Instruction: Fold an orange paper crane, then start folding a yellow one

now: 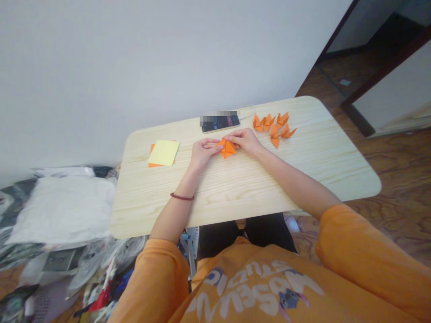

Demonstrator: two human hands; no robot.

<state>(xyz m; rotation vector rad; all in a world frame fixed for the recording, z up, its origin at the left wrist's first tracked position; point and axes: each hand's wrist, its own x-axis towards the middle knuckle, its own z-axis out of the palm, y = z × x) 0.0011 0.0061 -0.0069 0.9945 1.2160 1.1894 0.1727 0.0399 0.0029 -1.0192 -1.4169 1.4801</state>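
Between my hands, over the middle of the table, is a folded piece of orange origami paper (228,150) with creases across it. My left hand (203,152) pinches its left side with thumb and fingers. On the upper right, my right hand (245,139) grips the paper's other edge, its fingertips partly hidden behind the paper. Several finished orange paper cranes (275,134) stand in a cluster to the right of my right hand. Left of my left hand lies a stack of yellow paper squares (164,153), with orange paper (155,165) showing underneath.
A phone (220,122) with a white cable (248,114) lies near the table's back edge, by the wall (151,58). The pale wooden table (269,188) has rounded corners. Bags and clutter (67,211) fill the floor at left; a doorway opens at right.
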